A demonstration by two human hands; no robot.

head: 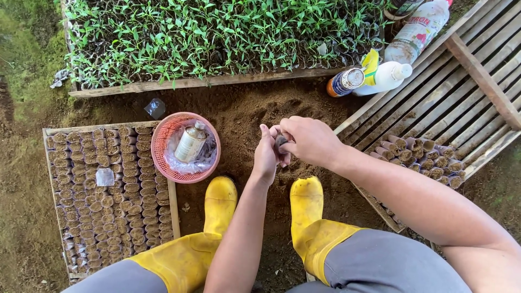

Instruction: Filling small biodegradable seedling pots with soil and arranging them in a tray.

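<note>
Head view: left hand [265,157] and right hand [310,140] both pinch a small dark soil-filled seedling pot [280,142] over loose brown soil [255,111], mid-filling; firm packing seems due next.

I am looking down at an outdoor plant nursery. A wooden-framed bed of green seedlings [217,38] is growing at the top, and a tray of soil-filled pots [103,195] is sitting on the left. Loose brown soil [249,108] is lying heaped between them, a slatted bamboo rack [461,92] is holding more small pots, and yellow rubber boots [220,203] are standing in the dirt.
</note>
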